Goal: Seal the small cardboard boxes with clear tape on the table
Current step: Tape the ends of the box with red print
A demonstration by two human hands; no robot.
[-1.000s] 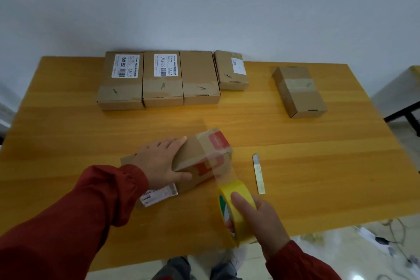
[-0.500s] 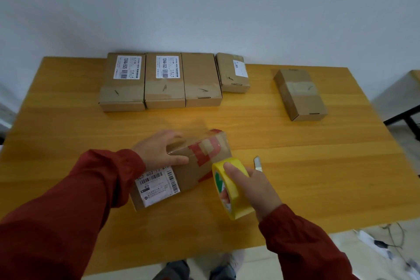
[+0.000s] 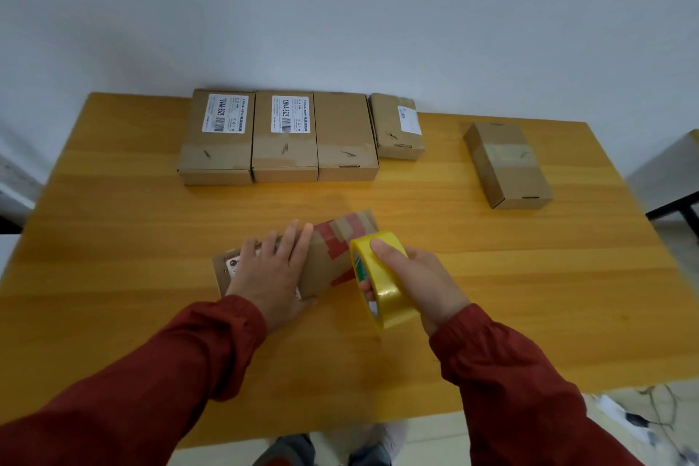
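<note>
- The left hand [image 3: 272, 276] is lying flat on the near box [image 3: 325, 265], with its fingers straight and slightly spread.
- That box is sitting on the table [image 3: 510, 276] near the front middle, turned at an angle, with red patches showing toward its far end.
- The right hand [image 3: 427, 276] is gripping the yellow tape roll [image 3: 389, 293] at the box's right end, thumb curling over the outer face and fingers hooking through the core.
- A row of four boxes [image 3: 342, 132] is sitting along the back edge.
- A fifth box [image 3: 507, 163] is lying well apart on the right.
</note>
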